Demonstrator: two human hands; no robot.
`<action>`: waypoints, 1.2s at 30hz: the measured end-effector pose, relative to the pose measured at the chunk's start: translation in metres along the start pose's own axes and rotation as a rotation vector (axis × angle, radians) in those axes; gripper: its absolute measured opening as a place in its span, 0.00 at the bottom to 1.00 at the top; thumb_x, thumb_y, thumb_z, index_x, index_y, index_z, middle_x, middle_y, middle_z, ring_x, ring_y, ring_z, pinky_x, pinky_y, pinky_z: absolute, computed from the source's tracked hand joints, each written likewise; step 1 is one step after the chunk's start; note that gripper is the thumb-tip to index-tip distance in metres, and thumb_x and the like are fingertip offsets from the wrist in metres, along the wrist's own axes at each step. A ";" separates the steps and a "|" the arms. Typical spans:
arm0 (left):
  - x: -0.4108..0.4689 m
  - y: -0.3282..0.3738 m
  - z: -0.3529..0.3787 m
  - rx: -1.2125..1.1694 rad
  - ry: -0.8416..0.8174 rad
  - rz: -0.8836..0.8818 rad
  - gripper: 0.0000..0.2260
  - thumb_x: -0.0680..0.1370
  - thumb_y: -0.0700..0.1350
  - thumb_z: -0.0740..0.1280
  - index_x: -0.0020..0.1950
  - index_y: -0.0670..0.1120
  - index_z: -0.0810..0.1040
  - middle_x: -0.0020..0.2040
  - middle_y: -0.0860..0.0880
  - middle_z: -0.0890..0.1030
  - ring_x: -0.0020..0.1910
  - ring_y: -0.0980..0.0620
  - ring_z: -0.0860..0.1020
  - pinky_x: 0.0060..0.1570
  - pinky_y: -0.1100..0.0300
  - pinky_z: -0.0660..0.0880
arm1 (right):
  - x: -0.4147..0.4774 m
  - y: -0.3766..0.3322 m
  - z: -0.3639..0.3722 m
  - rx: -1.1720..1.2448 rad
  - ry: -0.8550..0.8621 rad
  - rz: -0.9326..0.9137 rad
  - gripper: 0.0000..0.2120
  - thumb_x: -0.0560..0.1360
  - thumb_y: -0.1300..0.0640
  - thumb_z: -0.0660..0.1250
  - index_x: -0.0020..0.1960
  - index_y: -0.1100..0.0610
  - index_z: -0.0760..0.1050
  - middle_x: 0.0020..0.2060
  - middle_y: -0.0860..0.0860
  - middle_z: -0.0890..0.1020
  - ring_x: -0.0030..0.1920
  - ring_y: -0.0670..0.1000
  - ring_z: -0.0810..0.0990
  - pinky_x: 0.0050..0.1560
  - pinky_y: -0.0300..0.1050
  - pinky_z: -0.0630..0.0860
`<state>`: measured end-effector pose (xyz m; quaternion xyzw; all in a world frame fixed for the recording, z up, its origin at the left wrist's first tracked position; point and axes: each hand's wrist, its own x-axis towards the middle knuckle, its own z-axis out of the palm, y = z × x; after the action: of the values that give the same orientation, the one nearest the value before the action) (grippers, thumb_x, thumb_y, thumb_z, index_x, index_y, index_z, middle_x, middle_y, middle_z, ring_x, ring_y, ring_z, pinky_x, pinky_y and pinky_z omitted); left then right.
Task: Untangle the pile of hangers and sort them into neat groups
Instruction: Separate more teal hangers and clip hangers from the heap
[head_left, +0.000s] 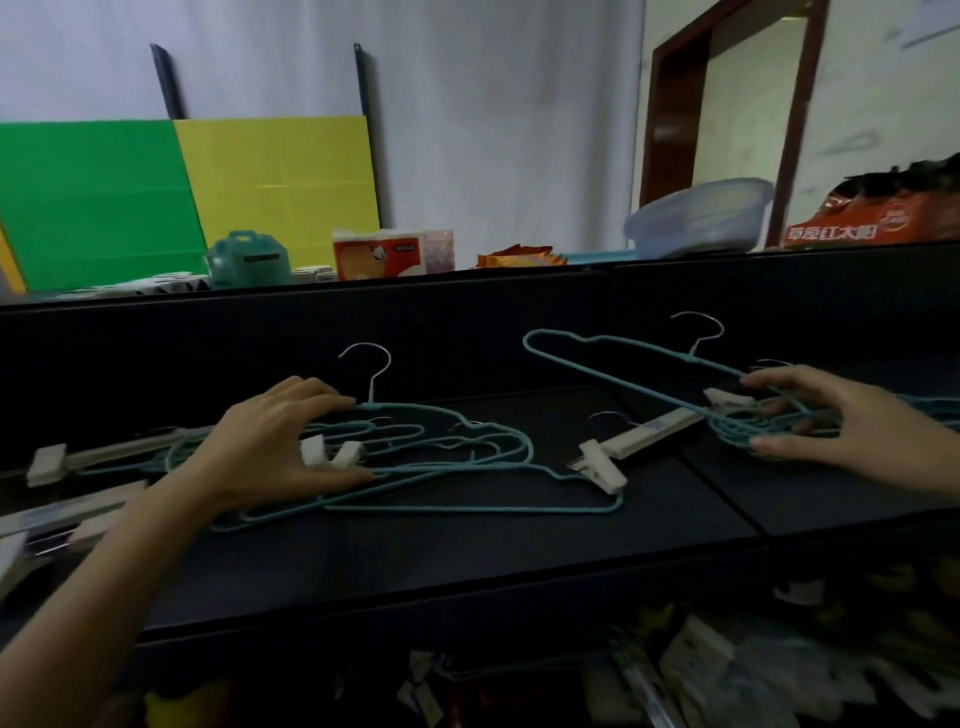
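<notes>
Several teal wire hangers (467, 457) lie tangled on the dark shelf (467, 561). My left hand (275, 441) rests on that pile with fingers spread, touching the wires and two white clips (332, 453). A white clip hanger (634, 441) lies tilted in the middle. To the right, one teal hanger (613, 358) slants up off the shelf. My right hand (831, 415) has its fingers curled over a second bunch of teal hangers (753, 431) at that hanger's lower end.
More white clip hangers (78, 460) lie at the far left. A raised back ledge (467, 291) carries a teal box, tissue packs, snack packets and a blue basin (701, 218). Below the shelf's front edge are bags and clutter (675, 675).
</notes>
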<state>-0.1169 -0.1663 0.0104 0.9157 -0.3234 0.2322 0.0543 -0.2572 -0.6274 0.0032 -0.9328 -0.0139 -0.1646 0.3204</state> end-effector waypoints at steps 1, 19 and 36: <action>0.006 0.014 0.004 -0.013 0.005 0.000 0.44 0.59 0.78 0.56 0.65 0.51 0.73 0.58 0.55 0.75 0.57 0.56 0.72 0.50 0.58 0.73 | -0.004 0.006 -0.009 0.009 -0.004 0.002 0.24 0.56 0.36 0.70 0.51 0.26 0.69 0.56 0.33 0.73 0.53 0.40 0.75 0.51 0.44 0.72; 0.133 0.296 0.102 -0.157 0.055 0.047 0.39 0.64 0.73 0.62 0.65 0.48 0.73 0.57 0.53 0.76 0.55 0.53 0.73 0.48 0.59 0.72 | -0.056 0.169 -0.162 -0.055 0.022 0.067 0.23 0.58 0.36 0.68 0.53 0.36 0.70 0.58 0.40 0.74 0.60 0.44 0.73 0.55 0.46 0.73; 0.230 0.412 0.149 -0.180 0.000 0.118 0.36 0.67 0.72 0.61 0.65 0.48 0.72 0.57 0.50 0.76 0.56 0.51 0.72 0.53 0.56 0.70 | -0.045 0.225 -0.198 -0.081 0.026 0.047 0.26 0.63 0.40 0.67 0.59 0.44 0.69 0.60 0.44 0.72 0.61 0.42 0.70 0.57 0.40 0.65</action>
<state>-0.1562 -0.6571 -0.0373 0.8864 -0.3965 0.2052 0.1227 -0.3294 -0.9217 0.0026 -0.9429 0.0189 -0.1693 0.2863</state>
